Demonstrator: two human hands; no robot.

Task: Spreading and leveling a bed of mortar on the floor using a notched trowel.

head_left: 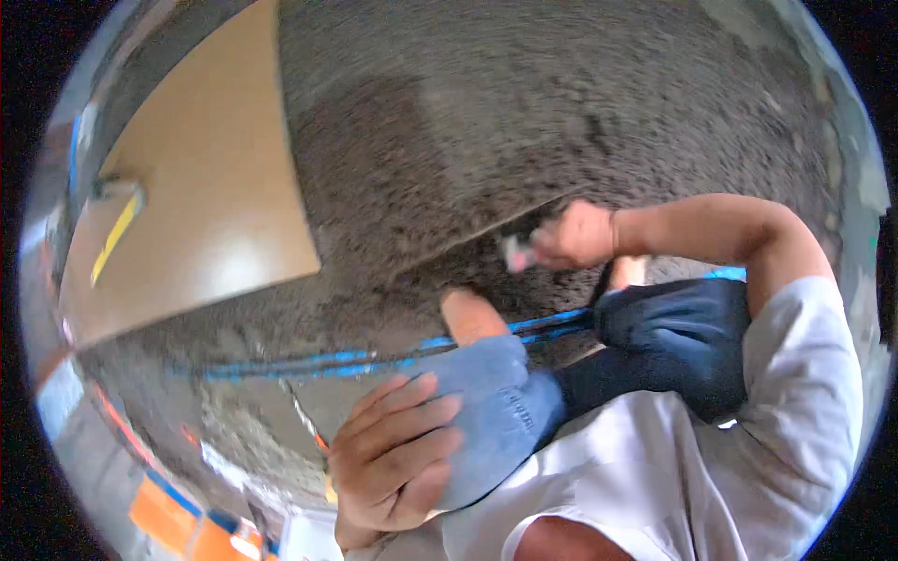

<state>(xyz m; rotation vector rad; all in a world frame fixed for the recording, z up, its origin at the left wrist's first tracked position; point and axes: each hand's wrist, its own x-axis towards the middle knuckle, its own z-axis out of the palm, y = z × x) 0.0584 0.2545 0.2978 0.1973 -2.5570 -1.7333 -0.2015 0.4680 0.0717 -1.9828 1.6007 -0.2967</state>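
My right hand [580,234] is wrapped round the pale handle of a trowel [517,254], partly blurred by motion. The tool's long, thin, straight edge lies low over the rough grey-brown mortar bed [374,159], slanting from lower left to upper right in front of my knees. Much of its blade is dark or hidden beneath my hand. At my left knee, my left hand [398,458] hovers or rests with its fingers stretched out and slightly apart, holding nothing. I cannot tell whether it touches the knee.
A large glossy beige tile [206,187] lies at the left, bearing a tool with a yellow strip [114,238]. Blue lines, perhaps pipes or cables [327,363], run across the ground by my legs. Orange objects [164,512] stand at the lower left. A wall edge bounds the right.
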